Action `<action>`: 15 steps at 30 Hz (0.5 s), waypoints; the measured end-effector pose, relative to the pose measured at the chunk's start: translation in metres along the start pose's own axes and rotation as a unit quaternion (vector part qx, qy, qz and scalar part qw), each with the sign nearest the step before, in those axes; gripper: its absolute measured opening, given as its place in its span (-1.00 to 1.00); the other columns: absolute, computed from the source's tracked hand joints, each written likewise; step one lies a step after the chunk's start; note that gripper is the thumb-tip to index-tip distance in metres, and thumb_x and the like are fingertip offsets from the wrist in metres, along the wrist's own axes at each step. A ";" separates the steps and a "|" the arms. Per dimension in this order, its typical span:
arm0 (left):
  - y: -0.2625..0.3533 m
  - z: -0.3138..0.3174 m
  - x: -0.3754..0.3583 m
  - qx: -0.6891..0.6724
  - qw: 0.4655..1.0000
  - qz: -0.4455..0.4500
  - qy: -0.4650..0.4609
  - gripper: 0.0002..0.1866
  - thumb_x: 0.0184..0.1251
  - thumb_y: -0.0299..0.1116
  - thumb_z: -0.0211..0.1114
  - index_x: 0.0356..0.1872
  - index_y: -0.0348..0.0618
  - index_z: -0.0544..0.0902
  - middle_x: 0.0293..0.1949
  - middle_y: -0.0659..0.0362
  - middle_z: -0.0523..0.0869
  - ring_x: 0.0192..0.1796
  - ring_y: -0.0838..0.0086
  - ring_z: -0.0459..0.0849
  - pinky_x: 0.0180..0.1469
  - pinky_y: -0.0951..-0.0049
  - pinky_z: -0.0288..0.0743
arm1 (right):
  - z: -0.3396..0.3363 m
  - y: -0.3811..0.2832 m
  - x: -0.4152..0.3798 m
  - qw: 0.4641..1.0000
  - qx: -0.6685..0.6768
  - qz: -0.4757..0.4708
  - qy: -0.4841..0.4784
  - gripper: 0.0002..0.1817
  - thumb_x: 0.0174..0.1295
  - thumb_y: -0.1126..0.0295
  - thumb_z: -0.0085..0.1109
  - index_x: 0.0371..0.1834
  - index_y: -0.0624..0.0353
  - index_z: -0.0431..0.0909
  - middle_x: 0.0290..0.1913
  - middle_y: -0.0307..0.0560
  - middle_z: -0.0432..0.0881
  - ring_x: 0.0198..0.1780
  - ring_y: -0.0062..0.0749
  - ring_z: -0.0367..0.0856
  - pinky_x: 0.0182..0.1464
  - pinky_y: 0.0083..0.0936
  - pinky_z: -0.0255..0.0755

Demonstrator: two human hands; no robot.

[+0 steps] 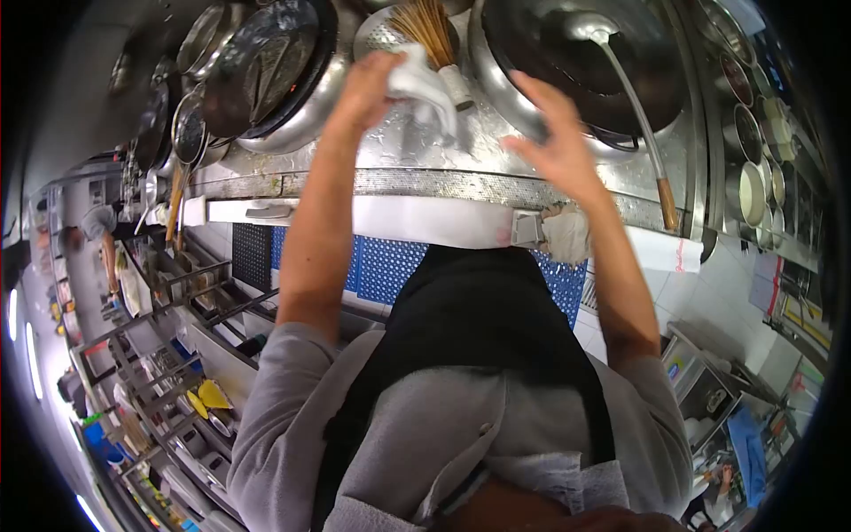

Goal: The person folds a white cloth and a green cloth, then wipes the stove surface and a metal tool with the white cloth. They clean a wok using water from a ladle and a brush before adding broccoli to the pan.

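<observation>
L hand (370, 89) is gripping a white cloth (424, 89) at 12 o'clock on the steel counter (417, 146); R hand (557, 133) is hovering open w/ nothing. Risk, IMO: cloth is snagging the bamboo brush (434, 35) at 1 o'clock, knocking it into the wok (576, 44).

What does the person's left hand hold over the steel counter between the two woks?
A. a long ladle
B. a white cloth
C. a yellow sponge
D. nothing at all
B: the left hand is closed on a crumpled white cloth just beside the bamboo brush, while the ladle lies untouched in the wok near the open right hand.
</observation>
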State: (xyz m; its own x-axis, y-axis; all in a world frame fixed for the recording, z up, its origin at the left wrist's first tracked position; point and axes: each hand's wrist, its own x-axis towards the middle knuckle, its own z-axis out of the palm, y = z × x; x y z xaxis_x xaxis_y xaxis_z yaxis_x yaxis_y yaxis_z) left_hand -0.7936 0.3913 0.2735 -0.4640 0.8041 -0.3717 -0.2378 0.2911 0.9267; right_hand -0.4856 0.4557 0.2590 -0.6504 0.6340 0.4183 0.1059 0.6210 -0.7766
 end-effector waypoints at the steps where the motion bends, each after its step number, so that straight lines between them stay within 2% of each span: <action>1: -0.004 0.010 -0.010 -0.025 0.999 -0.044 0.009 -0.68 0.51 -0.21 0.24 0.06 -0.26 0.62 -0.09 0.03 0.73 -0.10 0.27 0.75 -0.03 0.21 0.70 | 0.034 -0.004 0.010 0.999 0.024 0.008 -0.024 -0.05 0.10 0.24 0.58 0.59 0.05 0.30 0.54 0.03 0.36 0.56 -0.15 0.26 0.58 -0.23 0.11; 3: -0.036 0.020 -0.017 -0.120 0.989 -0.084 -0.031 -0.65 0.52 -0.19 0.24 0.14 -0.21 0.62 -0.04 0.06 0.76 0.02 0.25 0.76 0.05 0.09 0.69 | 0.102 0.019 0.020 0.991 0.134 0.001 -0.012 -0.03 0.16 0.21 0.54 0.63 0.07 0.22 0.46 0.15 0.45 0.51 -0.08 0.37 0.52 -0.20 0.24; 5: -0.089 0.006 -0.008 -0.192 0.972 -0.094 -0.099 -0.57 0.47 -0.25 0.32 0.28 -0.15 0.56 0.15 0.01 0.68 0.09 0.24 0.73 0.07 0.02 0.67 | 0.143 0.057 0.013 0.943 0.303 0.135 -0.025 -0.11 0.18 0.25 0.52 0.57 0.17 0.29 0.32 0.11 0.58 0.34 -0.13 0.55 0.36 -0.26 0.44; 6: -0.097 0.004 -0.019 -0.049 0.997 0.020 -0.061 -0.51 0.42 -0.29 0.36 0.33 -0.09 0.53 0.24 -0.01 0.60 0.17 0.19 0.68 0.14 -0.03 0.63 | 0.151 0.069 0.014 0.902 0.380 0.202 -0.032 -0.15 0.20 0.27 0.52 0.54 0.21 0.32 0.24 0.08 0.65 0.26 -0.16 0.64 0.28 -0.30 0.53; 7: -0.107 0.004 -0.040 0.096 0.987 0.131 -0.022 -0.44 0.38 -0.32 0.40 0.38 -0.03 0.50 0.33 -0.02 0.52 0.25 0.14 0.63 0.21 -0.07 0.58 | 0.148 0.074 0.016 0.859 0.429 0.271 -0.072 -0.22 0.21 0.29 0.51 0.48 0.24 0.38 0.15 0.04 0.68 0.13 -0.22 0.68 0.13 -0.35 0.58; 8: -0.113 0.003 -0.059 0.237 0.943 0.234 0.017 -0.36 0.33 -0.36 0.44 0.44 0.02 0.47 0.42 -0.04 0.45 0.33 0.09 0.58 0.28 -0.12 0.53 | 0.140 0.079 0.016 0.807 0.470 0.339 -0.111 -0.29 0.22 0.31 0.50 0.41 0.26 0.43 0.07 -0.01 0.71 0.00 -0.28 0.73 -0.01 -0.41 0.62; 9: -0.113 0.000 -0.071 0.370 0.884 0.286 0.009 -0.29 0.28 -0.39 0.46 0.47 0.09 0.44 0.47 -0.04 0.36 0.38 0.03 0.50 0.34 -0.14 0.45 | 0.134 0.082 0.018 0.747 0.506 0.405 -0.149 -0.36 0.23 0.33 0.48 0.35 0.29 0.49 -0.02 -0.05 0.74 -0.13 -0.34 0.77 -0.15 -0.46 0.67; 11: -0.108 -0.007 -0.085 0.609 0.704 0.367 -0.012 -0.15 0.18 -0.46 0.50 0.54 0.21 0.38 0.58 -0.03 0.20 0.49 -0.08 0.34 0.47 -0.17 0.29 | 0.128 0.083 0.026 0.701 0.533 0.422 -0.217 -0.53 0.21 0.35 0.49 0.15 0.27 0.59 -0.17 -0.06 0.74 -0.31 -0.43 0.72 -0.33 -0.49 0.61; 12: -0.108 -0.008 -0.084 0.631 0.692 0.349 -0.035 -0.11 0.10 -0.38 0.55 0.54 0.22 0.39 0.60 -0.01 0.17 0.56 -0.22 0.17 0.53 -0.18 0.14 | 0.128 0.081 0.030 0.675 0.544 0.431 -0.251 -0.61 0.20 0.36 0.49 0.05 0.26 0.64 -0.24 -0.07 0.73 -0.40 -0.47 0.69 -0.43 -0.51 0.58; 15: -0.109 -0.009 -0.048 0.572 0.654 0.494 -0.035 -0.06 0.03 -0.30 0.55 0.55 0.32 0.38 0.60 -0.02 0.17 0.56 -0.14 0.20 0.52 -0.22 0.14 | 0.127 0.067 0.057 0.632 0.467 0.385 -0.483 -0.72 0.19 0.32 0.52 -0.15 0.23 0.68 -0.37 -0.10 0.70 -0.50 -0.52 0.63 -0.51 -0.56 0.49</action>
State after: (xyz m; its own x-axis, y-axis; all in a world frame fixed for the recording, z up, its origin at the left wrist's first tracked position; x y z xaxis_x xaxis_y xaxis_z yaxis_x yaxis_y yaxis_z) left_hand -0.7536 0.3165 0.1901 0.1408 0.9025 0.4070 0.9609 -0.2235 0.1632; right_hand -0.6112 0.4746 0.1713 -0.8804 -0.2757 -0.3859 0.4742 -0.5306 -0.7026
